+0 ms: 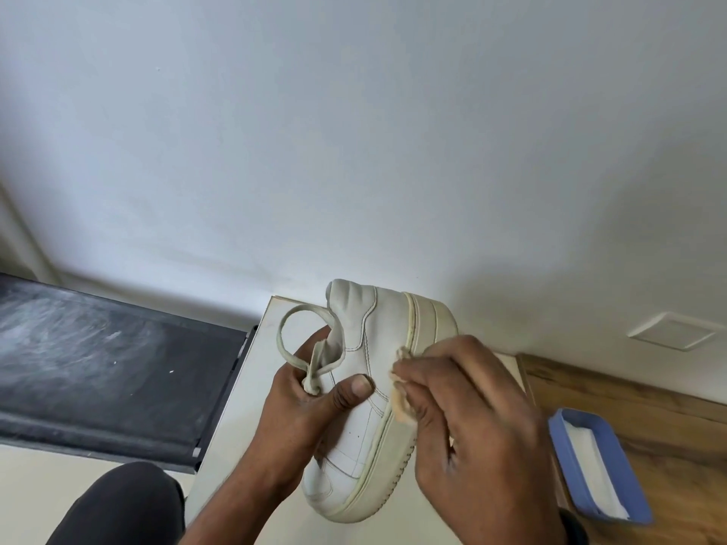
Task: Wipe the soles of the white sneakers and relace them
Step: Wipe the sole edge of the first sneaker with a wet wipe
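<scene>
Left hand (pixel 310 411) grips white leather sneaker (pixel 366 391) on its side; right hand (pixel 472 418) fingers (pixel 423 377) pinch small beige cloth (pixel 401 399) against cream rubber sole (pixel 423 320).

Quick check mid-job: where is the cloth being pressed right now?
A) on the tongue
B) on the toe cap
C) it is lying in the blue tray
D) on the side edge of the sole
D: the right hand pinches the cloth against the side edge of the sole, while the left hand grips the sneaker.
</scene>
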Demonstrator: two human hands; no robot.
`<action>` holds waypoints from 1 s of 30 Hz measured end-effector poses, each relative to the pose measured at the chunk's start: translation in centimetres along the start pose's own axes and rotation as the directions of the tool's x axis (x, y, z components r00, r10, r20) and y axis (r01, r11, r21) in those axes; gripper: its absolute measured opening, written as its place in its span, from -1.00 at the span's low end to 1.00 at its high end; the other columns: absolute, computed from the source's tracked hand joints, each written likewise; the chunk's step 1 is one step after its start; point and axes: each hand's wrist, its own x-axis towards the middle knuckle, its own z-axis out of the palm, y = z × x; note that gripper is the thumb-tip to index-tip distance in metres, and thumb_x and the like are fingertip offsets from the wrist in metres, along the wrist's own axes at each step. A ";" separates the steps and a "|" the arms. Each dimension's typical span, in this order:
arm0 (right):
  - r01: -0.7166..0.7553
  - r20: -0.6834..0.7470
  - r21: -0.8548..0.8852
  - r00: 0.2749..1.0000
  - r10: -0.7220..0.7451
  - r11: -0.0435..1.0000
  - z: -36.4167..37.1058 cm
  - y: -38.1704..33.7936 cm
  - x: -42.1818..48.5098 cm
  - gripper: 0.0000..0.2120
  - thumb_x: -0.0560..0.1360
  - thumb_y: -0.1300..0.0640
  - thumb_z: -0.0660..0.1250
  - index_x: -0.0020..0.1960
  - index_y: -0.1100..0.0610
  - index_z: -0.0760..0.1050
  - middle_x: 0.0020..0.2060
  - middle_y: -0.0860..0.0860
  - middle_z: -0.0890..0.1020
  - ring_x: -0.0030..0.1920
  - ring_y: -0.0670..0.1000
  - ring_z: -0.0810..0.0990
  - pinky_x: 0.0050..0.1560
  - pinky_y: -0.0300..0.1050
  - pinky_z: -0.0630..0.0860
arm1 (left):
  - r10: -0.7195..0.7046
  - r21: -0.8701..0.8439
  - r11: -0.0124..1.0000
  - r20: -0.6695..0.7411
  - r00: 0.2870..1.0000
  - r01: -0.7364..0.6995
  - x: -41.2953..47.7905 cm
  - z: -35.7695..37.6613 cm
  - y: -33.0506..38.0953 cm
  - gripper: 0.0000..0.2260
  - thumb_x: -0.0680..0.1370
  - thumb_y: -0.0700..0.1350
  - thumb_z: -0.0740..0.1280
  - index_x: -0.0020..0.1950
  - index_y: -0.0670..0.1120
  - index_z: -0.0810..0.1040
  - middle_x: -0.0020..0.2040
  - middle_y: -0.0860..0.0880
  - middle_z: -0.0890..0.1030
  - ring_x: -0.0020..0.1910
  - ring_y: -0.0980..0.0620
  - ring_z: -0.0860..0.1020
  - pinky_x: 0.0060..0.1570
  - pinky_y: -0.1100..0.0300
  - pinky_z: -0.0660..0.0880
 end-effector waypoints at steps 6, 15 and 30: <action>-0.103 -0.087 -0.052 0.991 0.098 0.993 -1.5 1.6 1.7 -0.91 0.49 0.26 0.39 -0.11 0.18 0.68 -0.19 -0.03 0.59 -0.21 -0.14 0.52 -0.07 -0.51 0.38 | 0.028 0.026 0.999 0.033 0.999 -0.028 0.1 -0.3 0.4 -0.56 0.19 0.10 0.65 0.03 0.06 0.73 0.02 -0.16 0.77 0.05 -0.17 0.74 0.02 0.02 0.67; -0.070 -0.053 -0.020 0.996 0.069 0.997 -0.6 -0.7 0.6 -0.90 0.53 0.22 0.37 -0.11 0.13 0.66 -0.16 -0.03 0.59 -0.17 -0.06 0.57 -0.11 -0.27 0.51 | 0.045 -0.029 0.999 0.042 0.998 -0.044 0.2 -0.3 0.7 -0.38 0.15 0.23 0.71 0.13 0.05 0.68 0.10 -0.17 0.74 0.13 -0.18 0.71 0.08 0.04 0.64; -0.067 -0.081 -0.005 0.994 0.066 0.998 -0.6 -0.4 0.8 -0.91 0.51 0.24 0.38 -0.11 0.14 0.67 -0.16 -0.01 0.60 -0.17 -0.05 0.58 -0.14 -0.24 0.52 | 0.036 -0.073 0.997 0.042 0.998 -0.033 0.2 -0.5 0.8 -0.33 0.16 0.18 0.72 0.19 0.01 0.66 0.15 -0.20 0.72 0.19 -0.19 0.69 0.12 0.01 0.62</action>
